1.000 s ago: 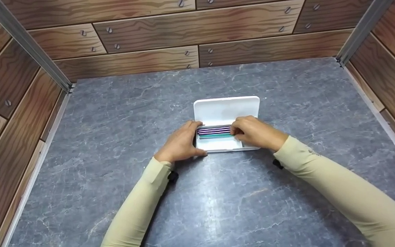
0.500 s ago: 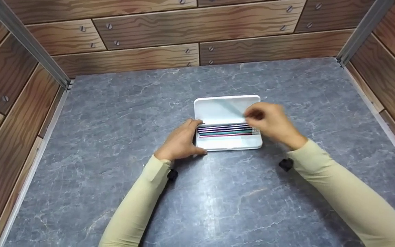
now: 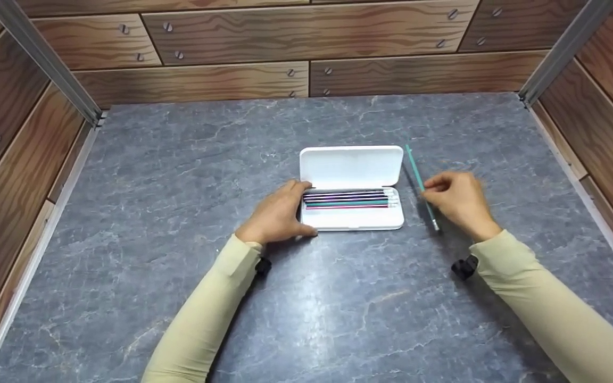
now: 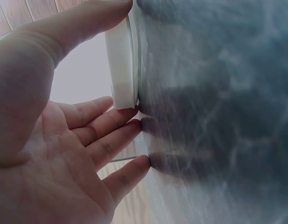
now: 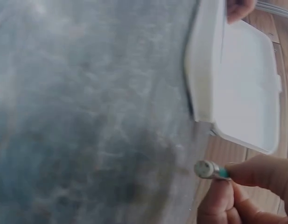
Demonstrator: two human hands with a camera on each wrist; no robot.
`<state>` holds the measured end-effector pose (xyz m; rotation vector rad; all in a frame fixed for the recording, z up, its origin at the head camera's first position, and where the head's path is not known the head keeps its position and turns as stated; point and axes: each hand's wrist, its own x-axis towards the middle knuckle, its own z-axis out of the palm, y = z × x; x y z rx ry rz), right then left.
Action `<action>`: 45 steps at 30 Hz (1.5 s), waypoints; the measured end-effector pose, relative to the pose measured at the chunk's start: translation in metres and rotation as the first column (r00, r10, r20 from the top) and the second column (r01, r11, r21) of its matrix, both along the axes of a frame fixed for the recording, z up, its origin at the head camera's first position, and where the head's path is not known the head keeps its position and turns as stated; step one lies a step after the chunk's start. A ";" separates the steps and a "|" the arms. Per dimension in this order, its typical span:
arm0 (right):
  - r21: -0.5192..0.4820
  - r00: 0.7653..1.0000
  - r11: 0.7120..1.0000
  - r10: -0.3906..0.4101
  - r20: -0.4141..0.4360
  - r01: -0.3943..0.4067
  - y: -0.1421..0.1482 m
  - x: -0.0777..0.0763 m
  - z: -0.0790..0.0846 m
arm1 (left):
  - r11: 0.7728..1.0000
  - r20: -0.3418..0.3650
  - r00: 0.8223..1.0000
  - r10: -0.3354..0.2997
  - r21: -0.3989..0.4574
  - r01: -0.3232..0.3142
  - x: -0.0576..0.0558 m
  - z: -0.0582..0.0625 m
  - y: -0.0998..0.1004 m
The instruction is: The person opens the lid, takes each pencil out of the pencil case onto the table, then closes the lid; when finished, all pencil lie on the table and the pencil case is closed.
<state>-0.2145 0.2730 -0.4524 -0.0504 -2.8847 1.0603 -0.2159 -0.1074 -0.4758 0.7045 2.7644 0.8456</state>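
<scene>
A white pencil case (image 3: 357, 221) lies on the table with its lid (image 3: 351, 166) raised. Inside, several pencils (image 3: 346, 204), dark, purple, teal and pink, lie side by side along the back, white erasers at the right. My left hand (image 3: 277, 214) holds the case's left end, thumb at the front edge and fingers at the back corner. To the right of the case, my right hand (image 3: 462, 201) pinches a teal pencil (image 3: 414, 167) between thumb and fingers. It slants, eraser end nearest me; the right wrist view shows that white eraser (image 5: 207, 169) sticking out of the grip.
A dark grey marbled table (image 3: 189, 175) spreads under everything. Wood-patterned walls (image 3: 232, 80) stand at the back and both sides, with grey metal posts (image 3: 46, 61) in the back corners.
My right hand has drawn a teal pencil out of the case and carried it rightward, past the case's right end. The left hand keeps its place on the case.
</scene>
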 end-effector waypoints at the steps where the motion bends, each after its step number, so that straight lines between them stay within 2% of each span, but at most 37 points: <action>1: -0.003 1.000 1.000 0.000 0.030 0.000 0.000 0.000 -0.002 | 1.000 0.001 1.000 0.000 0.000 0.000 0.000 0.000 0.000; 10: -0.057 0.975 0.998 0.005 0.220 0.008 -0.008 -0.003 -0.016 | 1.000 0.007 1.000 0.001 0.011 -0.002 0.003 -0.006 0.000; 17: -0.087 0.970 0.996 0.001 0.241 0.021 -0.011 -0.006 -0.014 | 1.000 0.006 1.000 0.012 0.011 -0.012 0.001 -0.005 0.000; 21: -0.079 0.982 0.997 0.004 0.190 0.011 -0.014 -0.005 -0.010 | 1.000 0.006 1.000 0.010 0.009 -0.010 0.000 -0.005 -0.001; 24: -0.033 0.998 0.999 0.032 0.055 -0.030 -0.020 -0.005 -0.007 | 1.000 0.000 1.000 0.005 0.012 -0.005 -0.001 -0.005 -0.001; 26: -0.004 0.994 0.996 0.093 -0.056 -0.094 -0.026 -0.007 -0.006 | 1.000 -0.006 1.000 0.004 0.011 -0.004 -0.001 -0.005 -0.002; 28: 0.028 0.969 0.981 0.195 -0.149 -0.193 -0.035 -0.011 -0.005 | 1.000 -0.010 1.000 0.007 0.009 -0.006 -0.001 -0.005 -0.002; 30: 0.057 0.925 0.946 0.325 -0.199 -0.320 -0.044 -0.015 -0.006 | 1.000 -0.009 1.000 0.011 0.005 -0.011 -0.001 -0.004 -0.002; 33: 0.138 0.840 0.867 0.498 -0.217 -0.479 -0.056 -0.021 -0.009 | 1.000 -0.005 1.000 0.019 0.003 -0.019 0.000 -0.004 -0.002; 35: 0.201 0.790 0.814 0.579 -0.201 -0.545 -0.063 -0.023 -0.010 | 1.000 -0.004 1.000 0.021 0.004 -0.021 0.001 -0.004 -0.001; 36: 0.228 0.773 0.793 0.605 -0.189 -0.565 -0.065 -0.023 -0.010 | 1.000 -0.003 1.000 0.020 0.005 -0.020 0.001 -0.004 -0.001; 39: 0.299 0.747 0.751 0.647 -0.153 -0.590 -0.070 -0.022 -0.011 | 1.000 -0.003 1.000 0.012 0.010 -0.012 0.001 -0.003 0.000; 45: 0.389 0.715 0.708 0.681 -0.155 -0.590 -0.075 -0.019 -0.013 | 1.000 -0.007 1.000 0.007 0.005 -0.007 -0.001 -0.002 0.001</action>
